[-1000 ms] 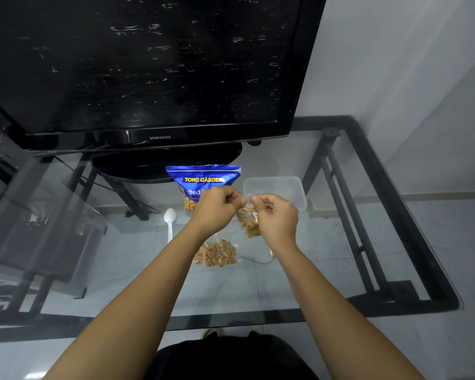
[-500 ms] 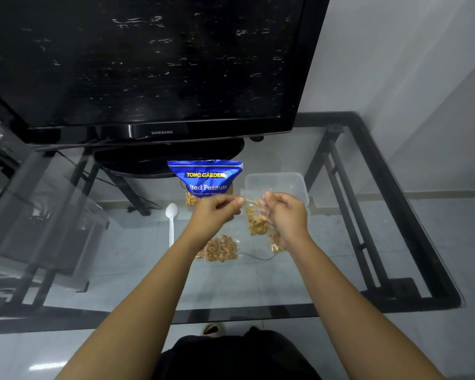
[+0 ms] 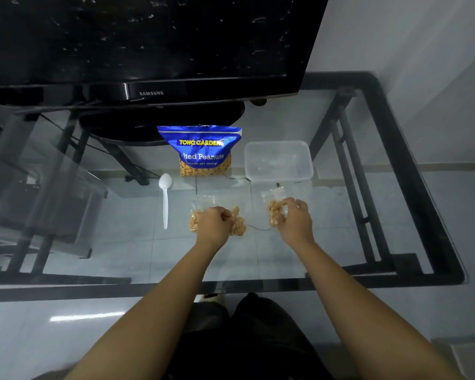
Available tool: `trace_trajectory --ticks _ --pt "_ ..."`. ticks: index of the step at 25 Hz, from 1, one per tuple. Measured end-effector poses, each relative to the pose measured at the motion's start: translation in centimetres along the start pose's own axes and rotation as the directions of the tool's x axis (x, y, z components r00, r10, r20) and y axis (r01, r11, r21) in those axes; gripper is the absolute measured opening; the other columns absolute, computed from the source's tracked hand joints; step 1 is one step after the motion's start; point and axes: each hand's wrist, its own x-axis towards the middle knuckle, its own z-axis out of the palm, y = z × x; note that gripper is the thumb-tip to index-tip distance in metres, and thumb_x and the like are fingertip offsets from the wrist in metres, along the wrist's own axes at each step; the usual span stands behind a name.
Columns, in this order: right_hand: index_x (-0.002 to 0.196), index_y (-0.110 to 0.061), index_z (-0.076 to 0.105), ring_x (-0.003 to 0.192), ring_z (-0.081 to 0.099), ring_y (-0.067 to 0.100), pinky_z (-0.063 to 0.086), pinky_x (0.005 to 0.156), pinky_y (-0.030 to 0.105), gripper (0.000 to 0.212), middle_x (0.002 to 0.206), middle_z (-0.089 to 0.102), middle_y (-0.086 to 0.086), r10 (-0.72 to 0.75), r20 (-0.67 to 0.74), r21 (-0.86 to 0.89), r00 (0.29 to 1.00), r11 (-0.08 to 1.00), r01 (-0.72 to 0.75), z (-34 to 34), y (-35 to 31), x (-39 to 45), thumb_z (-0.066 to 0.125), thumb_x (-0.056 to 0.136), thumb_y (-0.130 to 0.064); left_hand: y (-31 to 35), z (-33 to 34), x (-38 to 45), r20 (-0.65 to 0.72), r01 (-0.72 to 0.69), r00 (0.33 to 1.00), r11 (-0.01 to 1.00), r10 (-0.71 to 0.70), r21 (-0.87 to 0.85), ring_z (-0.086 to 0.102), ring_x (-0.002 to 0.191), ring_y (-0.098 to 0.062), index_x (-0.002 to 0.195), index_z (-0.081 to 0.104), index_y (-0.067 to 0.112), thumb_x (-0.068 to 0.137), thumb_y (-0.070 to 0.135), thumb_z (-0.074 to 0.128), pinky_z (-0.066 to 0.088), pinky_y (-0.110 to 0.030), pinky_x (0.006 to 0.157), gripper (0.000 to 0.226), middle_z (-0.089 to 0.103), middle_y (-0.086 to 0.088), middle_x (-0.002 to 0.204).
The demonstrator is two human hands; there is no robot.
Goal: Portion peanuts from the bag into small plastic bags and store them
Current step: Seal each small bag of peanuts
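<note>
A blue bag of salted peanuts (image 3: 200, 152) stands upright on the glass table, in front of the television's base. My left hand (image 3: 214, 222) is closed over a small clear plastic bag of peanuts (image 3: 237, 224) that lies on the glass. My right hand (image 3: 292, 218) grips a second small bag of peanuts (image 3: 273, 209) to the right, low over the table. A clear plastic container (image 3: 279, 161) without a lid stands just beyond my right hand, to the right of the blue bag.
A white plastic spoon (image 3: 165, 200) lies left of my left hand. A large black television (image 3: 148, 42) on its stand fills the back of the glass table (image 3: 258, 259). The table's black frame (image 3: 412, 171) runs along the right side.
My hands were together at chest height on one small bag. They have parted and dropped: the right carried that bag down to the right, the left went down onto the bag lying on the glass.
</note>
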Motion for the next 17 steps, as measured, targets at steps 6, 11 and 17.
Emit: trace_trajectory --ticks 6,11,17 --pt "0.110 -0.009 0.062 0.098 0.058 0.026 0.042 0.076 0.021 0.025 0.112 0.059 0.013 -0.026 -0.053 0.035 0.998 0.999 0.028 0.3 0.3 -0.2 0.059 0.085 -0.007 0.0 1.4 0.5 -0.106 -0.056 0.991 0.974 0.081 0.220 0.063 0.082 -0.026 0.099 0.062 -0.001 0.091 0.015 0.056 0.044 -0.026 0.065 0.019 0.068 -0.018 0.092" --pt "0.098 -0.018 0.062 0.101 0.064 0.019 0.049 0.075 0.012 0.028 0.117 0.061 0.004 -0.016 0.015 0.472 1.000 0.882 0.007 -0.6 0.3 -1.3 0.067 0.079 0.001 -0.2 0.6 0.6 -0.205 -0.096 0.971 0.988 0.119 0.119 0.056 0.077 -0.018 0.098 0.059 0.001 0.088 0.023 0.061 0.043 -0.024 0.066 0.024 0.062 -0.009 0.089" --pt "0.100 -0.020 0.059 0.093 0.064 0.008 0.054 0.078 0.019 0.031 0.112 0.063 -0.003 -0.194 0.129 0.674 0.973 0.736 0.057 -2.2 -3.8 -2.8 0.068 0.078 0.000 3.0 -3.6 1.8 0.128 -0.034 0.985 0.861 0.115 -0.508 0.067 0.094 -0.017 0.113 0.062 0.011 0.088 0.033 0.059 0.055 -0.031 0.083 0.033 0.069 -0.005 0.098"
